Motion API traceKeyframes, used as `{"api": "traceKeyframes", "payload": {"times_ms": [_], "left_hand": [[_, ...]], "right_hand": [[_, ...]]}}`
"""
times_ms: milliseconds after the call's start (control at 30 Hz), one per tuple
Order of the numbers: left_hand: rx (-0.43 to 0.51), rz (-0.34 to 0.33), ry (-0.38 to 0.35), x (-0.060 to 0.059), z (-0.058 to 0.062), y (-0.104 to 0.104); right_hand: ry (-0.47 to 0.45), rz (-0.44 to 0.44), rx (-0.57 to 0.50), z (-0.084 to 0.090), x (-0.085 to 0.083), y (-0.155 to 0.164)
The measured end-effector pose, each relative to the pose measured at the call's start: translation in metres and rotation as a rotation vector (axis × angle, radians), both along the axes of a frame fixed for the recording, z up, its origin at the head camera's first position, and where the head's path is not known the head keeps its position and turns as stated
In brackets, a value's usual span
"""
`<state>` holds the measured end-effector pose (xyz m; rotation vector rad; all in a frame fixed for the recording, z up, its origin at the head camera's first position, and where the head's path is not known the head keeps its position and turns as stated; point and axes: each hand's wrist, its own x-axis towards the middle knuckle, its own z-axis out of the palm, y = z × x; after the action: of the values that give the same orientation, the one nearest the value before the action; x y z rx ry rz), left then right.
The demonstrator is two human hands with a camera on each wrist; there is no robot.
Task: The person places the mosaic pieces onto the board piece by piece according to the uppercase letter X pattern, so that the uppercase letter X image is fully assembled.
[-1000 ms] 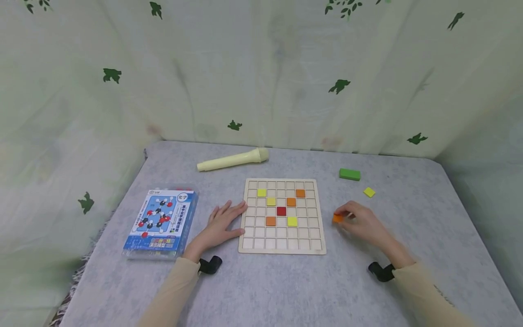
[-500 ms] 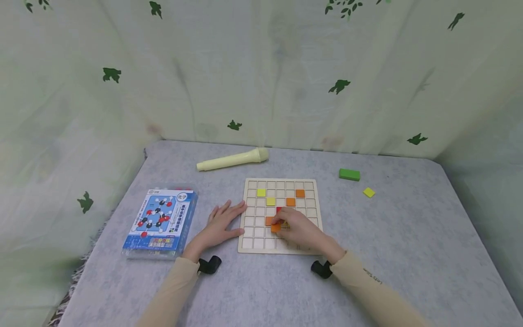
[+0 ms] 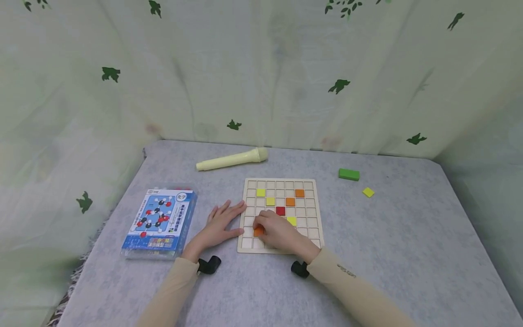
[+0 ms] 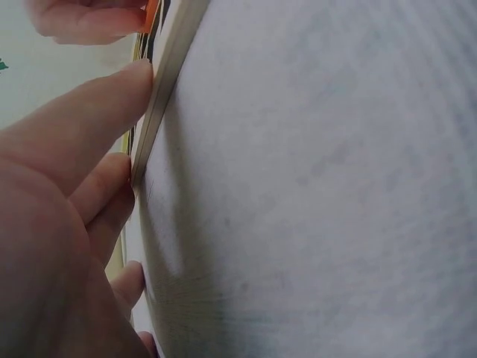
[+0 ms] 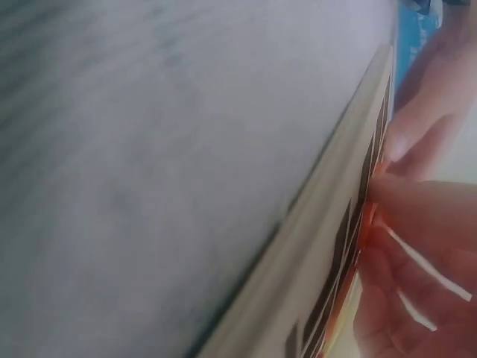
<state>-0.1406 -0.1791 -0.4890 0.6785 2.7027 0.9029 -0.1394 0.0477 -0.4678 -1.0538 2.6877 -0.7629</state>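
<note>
A pale wooden grid board (image 3: 302, 232) lies on the table. My left hand (image 3: 222, 225) is spread at its left side, fingertips and thumb on the edge; in the left wrist view the thumb (image 4: 89, 112) meets the board's side. Over the lower left squares, my right hand (image 3: 279, 230) pinches an orange square tile (image 3: 258, 231) between thumb and fingers, right at the grid surface. Set in the board are a red tile (image 3: 280, 210), two orange ones including the upper right tile (image 3: 299, 193), and yellow ones such as the upper left tile (image 3: 260, 192). My right hand hides several squares.
On the right lie a loose yellow tile (image 3: 368, 192) and a green block (image 3: 349, 174). A cream microphone-shaped stick (image 3: 233, 160) rests behind the board. To the left is a boxed molecule model set (image 3: 159, 225). A leaf-printed curtain (image 3: 286, 81) hangs behind the table.
From the table right of the board, my right hand has carried the orange tile leftward across the grid to its lower left squares. My left hand has stayed at the board's edge.
</note>
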Motion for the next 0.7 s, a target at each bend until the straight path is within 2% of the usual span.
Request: {"api": "traceKeyframes", "payload": {"times_ms": [100,167,300,533,700], "left_hand": [[-0.01,0.004,-0.002,0.0,-0.001,0.0],[-0.017,0.008,-0.005,-0.001,-0.001,-0.001],[-0.021,0.008,-0.009,0.0,-0.001,0.0],[-0.016,0.012,-0.023,0.002,0.0,-0.001],[-0.003,0.011,-0.028,0.001,0.0,0.0]], "right_hand": [[-0.058,-0.035,-0.073,0.003,-0.003,0.013],[-0.103,-0.088,-0.146,0.005,-0.006,0.029],[-0.139,-0.223,-0.28,0.007,-0.015,0.081],[-0.107,-0.549,-0.28,0.0,-0.032,0.192],[-0.098,-0.702,-0.27,-0.005,-0.044,0.249]]}}
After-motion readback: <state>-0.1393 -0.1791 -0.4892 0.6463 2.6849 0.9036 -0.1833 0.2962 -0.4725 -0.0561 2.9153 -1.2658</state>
